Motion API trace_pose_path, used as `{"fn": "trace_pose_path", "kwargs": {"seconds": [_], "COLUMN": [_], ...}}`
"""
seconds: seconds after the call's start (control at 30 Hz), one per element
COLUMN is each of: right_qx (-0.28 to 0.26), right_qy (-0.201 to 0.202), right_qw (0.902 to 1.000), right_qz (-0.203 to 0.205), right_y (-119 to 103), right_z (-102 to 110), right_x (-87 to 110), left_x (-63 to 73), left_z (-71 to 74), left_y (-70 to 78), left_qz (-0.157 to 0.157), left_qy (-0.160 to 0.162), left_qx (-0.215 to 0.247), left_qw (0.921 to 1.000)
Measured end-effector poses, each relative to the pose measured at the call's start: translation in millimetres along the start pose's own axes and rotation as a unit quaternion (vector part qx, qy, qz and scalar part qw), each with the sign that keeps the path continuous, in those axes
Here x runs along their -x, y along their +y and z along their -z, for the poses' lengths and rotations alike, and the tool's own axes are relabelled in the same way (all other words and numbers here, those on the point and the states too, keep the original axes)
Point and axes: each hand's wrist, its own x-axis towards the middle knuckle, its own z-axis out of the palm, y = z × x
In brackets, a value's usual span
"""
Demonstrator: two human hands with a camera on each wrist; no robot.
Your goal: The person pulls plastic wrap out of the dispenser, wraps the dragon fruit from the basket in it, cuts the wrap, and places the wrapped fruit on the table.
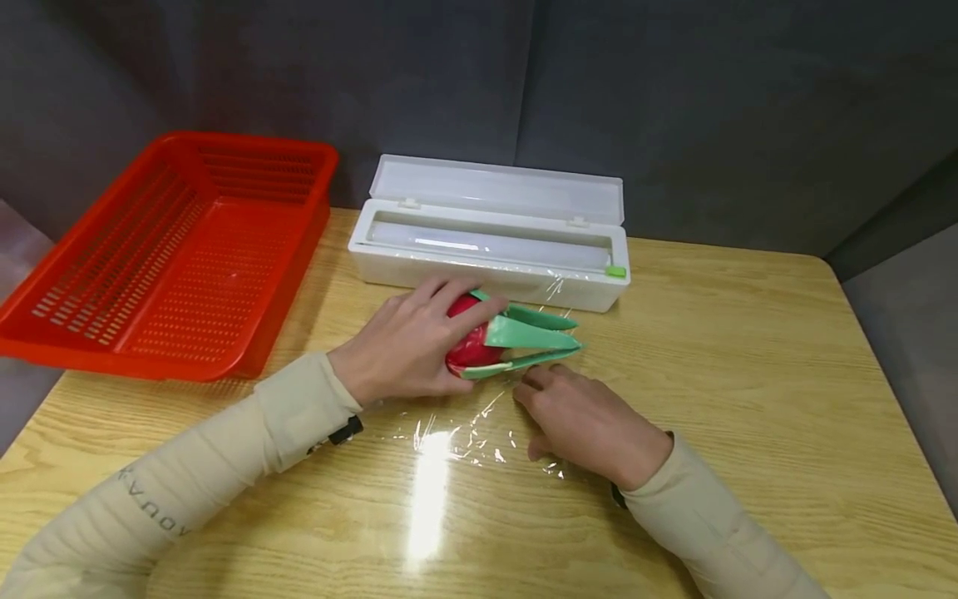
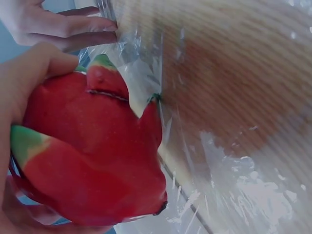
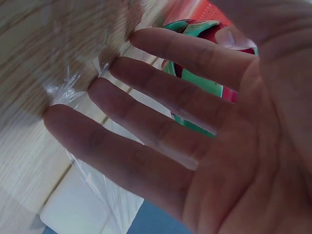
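My left hand (image 1: 407, 345) grips a dragon fruit (image 1: 476, 346), red with green leaf tips that point right. The left wrist view shows its red rounded end (image 2: 92, 131) with the thumb and fingers curled around it. Beneath and about the fruit lies clear cling film (image 1: 479, 441), wrinkled and shiny, spread over the table. To the right of the fruit is my right hand (image 1: 580, 416), holding no object. Its fingers (image 3: 161, 131) look nearly straight in the right wrist view, their tips touching the film at the table.
Behind the hands stands a white cling film dispenser (image 1: 490, 281) with its lid (image 1: 497, 190) raised, a roll inside and a green slider (image 1: 616, 272) at its right end. A red plastic basket (image 1: 262, 333) occupies the left of the wooden table (image 1: 748, 358). Dark cloth hangs behind.
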Motion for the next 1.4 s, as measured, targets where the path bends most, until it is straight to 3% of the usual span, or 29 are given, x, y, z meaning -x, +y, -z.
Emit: {"fn": "trace_pose_path", "kwargs": {"seconds": [0.4, 0.7, 0.87, 1.17, 1.4], "right_qx": [-0.002, 0.004, 0.004, 0.003, 0.008], "right_qy": [0.012, 0.007, 0.007, 0.003, -0.001], "right_qw": [0.9999, 1.0, 1.0, 1.0, 1.0], "right_qz": [0.01, 0.002, 0.005, -0.002, -0.004], "right_y": [2, 2, 1, 1, 0], "right_z": [-2, -2, -2, -1, -1], "right_x": [0.8, 1.1, -0.1, 0.3, -0.5], "left_x": [-2.5, 0.1, 1.6, 3.5, 6.3], "left_z": [0.7, -0.7, -3.5, -5.4, -6.4], "left_y": [-1.3, 2.2, 4.1, 0.4, -6.6], "left_qz": [0.025, 0.012, 0.015, 0.049, 0.058], "left_qy": [-0.046, -0.001, 0.008, -0.025, -0.046], "left_qx": [0.021, 0.043, 0.044, 0.067, 0.105], "left_qw": [0.9984, 0.999, 0.9989, 0.9962, 0.9918]}}
